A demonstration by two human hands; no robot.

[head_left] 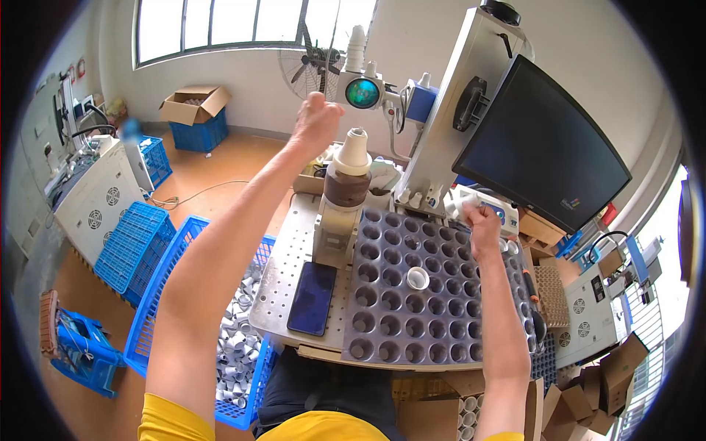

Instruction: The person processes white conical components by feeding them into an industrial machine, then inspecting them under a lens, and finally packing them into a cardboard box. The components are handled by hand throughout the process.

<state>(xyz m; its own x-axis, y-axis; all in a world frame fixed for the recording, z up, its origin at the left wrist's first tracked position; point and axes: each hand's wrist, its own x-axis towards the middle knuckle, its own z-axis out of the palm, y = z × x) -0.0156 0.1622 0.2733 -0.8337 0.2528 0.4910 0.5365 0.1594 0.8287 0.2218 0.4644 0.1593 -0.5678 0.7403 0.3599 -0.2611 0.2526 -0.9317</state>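
My left hand (pixel 318 123) is raised with its fingers closed, left of the round green lens (pixel 362 93) and above the cream cone-shaped fixture (pixel 352 158) on its brown base. What it holds, if anything, is hidden. My right hand (pixel 483 229) pinches a small white part (pixel 465 206), partly blurred, above the far right of the grey tray (pixel 384 321) of round holes. One white cup-shaped part (pixel 418 278) sits at a hole near the tray's middle. A dark phone (pixel 312 299) lies on the perforated metal plate (pixel 273 298) left of the tray.
A blue crate (pixel 163 298) full of white parts stands to my left. Behind the tray rises a machine column (pixel 448 110) beside a black monitor (pixel 548 140). An open cardboard box (pixel 430 419) with white parts is below the table. A fan (pixel 301 70) stands near the window.
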